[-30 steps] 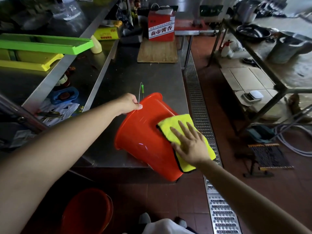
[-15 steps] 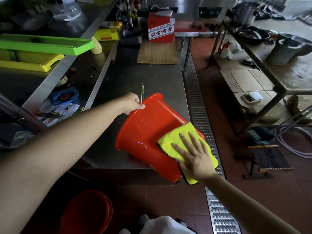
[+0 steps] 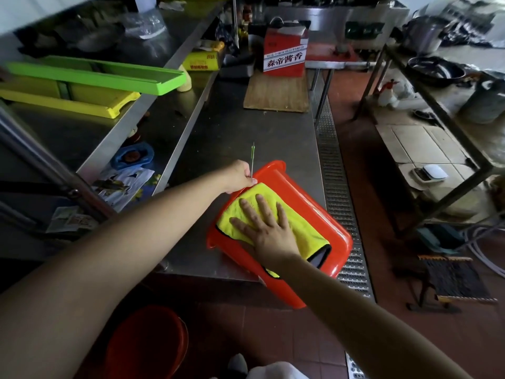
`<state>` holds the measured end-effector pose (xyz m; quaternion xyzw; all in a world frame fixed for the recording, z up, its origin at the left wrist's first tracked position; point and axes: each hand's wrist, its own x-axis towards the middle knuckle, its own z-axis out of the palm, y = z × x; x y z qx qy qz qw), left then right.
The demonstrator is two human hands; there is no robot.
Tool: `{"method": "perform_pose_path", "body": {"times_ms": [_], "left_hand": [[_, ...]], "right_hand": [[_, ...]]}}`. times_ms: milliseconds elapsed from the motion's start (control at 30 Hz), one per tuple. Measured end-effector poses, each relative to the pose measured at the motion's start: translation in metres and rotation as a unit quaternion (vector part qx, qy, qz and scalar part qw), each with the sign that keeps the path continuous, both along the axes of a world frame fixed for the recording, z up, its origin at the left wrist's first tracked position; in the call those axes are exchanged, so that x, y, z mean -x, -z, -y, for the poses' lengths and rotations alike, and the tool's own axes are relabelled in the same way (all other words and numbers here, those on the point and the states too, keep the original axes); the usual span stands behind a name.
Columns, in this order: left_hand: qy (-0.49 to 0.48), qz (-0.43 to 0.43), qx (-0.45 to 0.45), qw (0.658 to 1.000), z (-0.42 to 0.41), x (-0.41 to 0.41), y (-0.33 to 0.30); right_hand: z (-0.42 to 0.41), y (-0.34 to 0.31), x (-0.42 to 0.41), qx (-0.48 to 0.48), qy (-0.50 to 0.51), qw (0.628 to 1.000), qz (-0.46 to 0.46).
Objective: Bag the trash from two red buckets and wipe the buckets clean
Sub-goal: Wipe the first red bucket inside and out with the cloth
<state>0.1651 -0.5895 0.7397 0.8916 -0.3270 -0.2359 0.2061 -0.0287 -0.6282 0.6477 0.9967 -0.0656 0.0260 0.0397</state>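
A red bucket [image 3: 314, 214] lies on its side on the steel counter [image 3: 246, 138], its base hanging past the front edge. My left hand [image 3: 239, 176] grips its rim beside the thin wire handle that sticks up. My right hand [image 3: 266, 228] lies flat, fingers spread, on a yellow cloth [image 3: 303, 231] pressed against the bucket's upper side. A second red bucket [image 3: 147, 343] stands on the floor at the lower left, partly behind my left arm.
A wooden board [image 3: 276, 95] and a red carton [image 3: 285, 54] sit at the counter's far end. Green [image 3: 95, 75] and yellow trays [image 3: 68, 98] rest on the left shelf. A metal floor drain grate [image 3: 338, 192] runs along the counter's right; a steel rack [image 3: 437, 105] stands beyond.
My right hand slid the yellow cloth from the bucket's base end up toward its rim. The bucket rolled slightly, and my left hand kept hold of the rim.
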Motion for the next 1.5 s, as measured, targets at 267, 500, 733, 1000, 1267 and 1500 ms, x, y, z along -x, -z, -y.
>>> {"method": "perform_pose_path", "body": {"times_ms": [267, 500, 733, 1000, 1267, 1500], "left_hand": [[0.022, -0.003, 0.009, 1.0, -0.004, -0.002, -0.001], [0.014, -0.01, 0.008, 1.0, -0.009, 0.003, -0.002], [0.003, -0.032, 0.016, 0.999, -0.015, 0.004, -0.001], [0.006, 0.029, 0.019, 0.999, -0.02, 0.003, 0.001], [0.009, 0.021, 0.02, 1.0, -0.022, 0.004, 0.003], [0.003, 0.02, 0.012, 1.0, -0.027, 0.003, 0.007]], "right_hand": [[0.045, 0.024, 0.107, 0.017, -0.033, 0.998, 0.052], [0.074, 0.039, 0.161, 0.007, -0.03, 0.999, 0.045], [0.062, 0.006, 0.09, -0.042, -0.01, 0.999, 0.024], [0.042, -0.022, -0.008, -0.063, -0.006, 0.998, 0.008], [0.068, 0.013, 0.094, -0.055, -0.023, 0.996, 0.071], [0.091, 0.023, 0.158, -0.082, -0.042, 0.993, 0.073]]}}
